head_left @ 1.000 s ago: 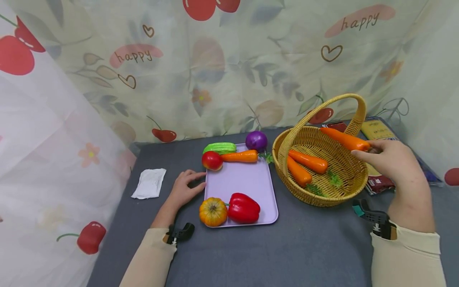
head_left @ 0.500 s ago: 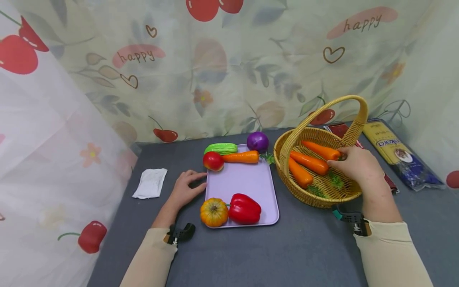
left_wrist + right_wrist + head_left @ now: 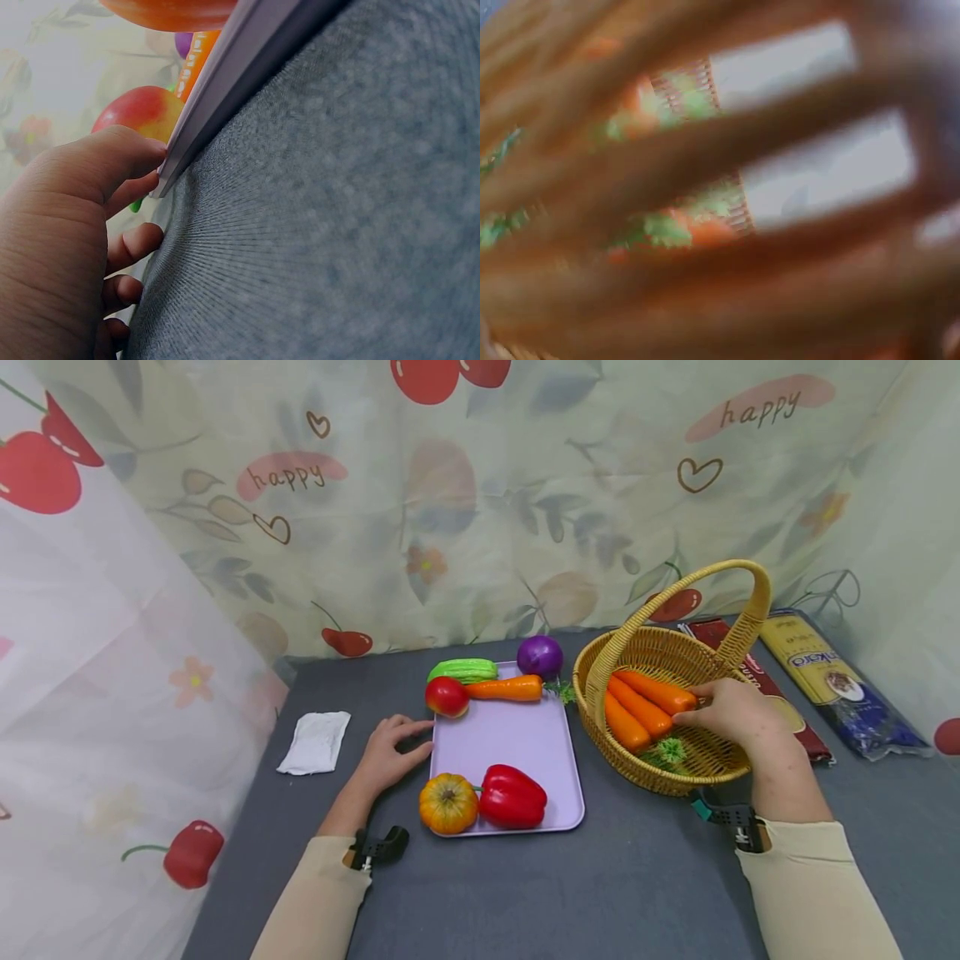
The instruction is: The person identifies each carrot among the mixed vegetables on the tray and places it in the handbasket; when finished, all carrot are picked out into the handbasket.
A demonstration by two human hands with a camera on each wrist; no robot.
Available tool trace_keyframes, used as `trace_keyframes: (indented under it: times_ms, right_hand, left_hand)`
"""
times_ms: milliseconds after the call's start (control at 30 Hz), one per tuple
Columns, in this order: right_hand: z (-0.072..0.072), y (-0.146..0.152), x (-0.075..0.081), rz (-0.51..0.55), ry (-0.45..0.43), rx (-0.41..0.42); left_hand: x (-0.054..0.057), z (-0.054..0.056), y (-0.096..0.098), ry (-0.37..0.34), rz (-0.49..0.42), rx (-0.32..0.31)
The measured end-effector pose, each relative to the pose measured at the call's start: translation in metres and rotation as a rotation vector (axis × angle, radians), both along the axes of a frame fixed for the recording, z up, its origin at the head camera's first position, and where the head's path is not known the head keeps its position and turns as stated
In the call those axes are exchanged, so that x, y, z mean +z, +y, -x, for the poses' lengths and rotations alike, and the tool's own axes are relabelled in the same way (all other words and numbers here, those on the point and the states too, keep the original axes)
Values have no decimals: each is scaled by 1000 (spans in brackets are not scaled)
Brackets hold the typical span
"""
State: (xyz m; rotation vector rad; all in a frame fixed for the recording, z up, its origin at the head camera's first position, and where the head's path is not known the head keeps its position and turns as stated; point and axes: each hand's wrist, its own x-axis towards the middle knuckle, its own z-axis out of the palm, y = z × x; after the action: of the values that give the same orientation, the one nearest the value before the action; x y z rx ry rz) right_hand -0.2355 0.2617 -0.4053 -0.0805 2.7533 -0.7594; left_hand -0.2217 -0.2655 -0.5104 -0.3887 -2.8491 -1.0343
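My right hand (image 3: 738, 714) reaches into the woven basket (image 3: 600, 739) and pinches the leafy end of a carrot (image 3: 660, 693). That carrot lies against two other carrots (image 3: 626, 727), all pointing to the back left. In the right wrist view, blurred basket weave covers most of the scene, and green carrot tops (image 3: 667, 229) show through it. My left hand (image 3: 390, 756) rests at the left side of the lilac tray (image 3: 502, 735), fingers loosely bent, with fingertips right at the rim. The left wrist view shows this tray edge (image 3: 217, 90) close up.
Around the tray lie a pumpkin (image 3: 448, 804), red bell pepper (image 3: 513, 797), red fruit (image 3: 447, 697), another carrot (image 3: 506, 688), green ridged vegetable (image 3: 462, 671) and purple round vegetable (image 3: 540, 657). A white packet (image 3: 313, 743) lies left; food bags (image 3: 840, 681) lie behind the basket at right.
My right hand has brought the carrot from above the basket's right rim down and left, in beside the other two. My left hand stays at the tray.
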Motion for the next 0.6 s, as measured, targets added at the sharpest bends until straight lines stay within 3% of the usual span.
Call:
trace_keyframes:
  times_ms: [167, 333, 600]
  right_hand:
    - [-1, -3, 1, -27, -23, 58]
    - [-4, 1, 4, 0, -22, 65]
    - [-14, 5, 29, -15, 13, 53]
  left_hand:
    - [-1, 0, 0, 6, 3, -3]
    - [-1, 0, 0, 7, 3, -5]
    - [0, 0, 0, 35, -9, -15]
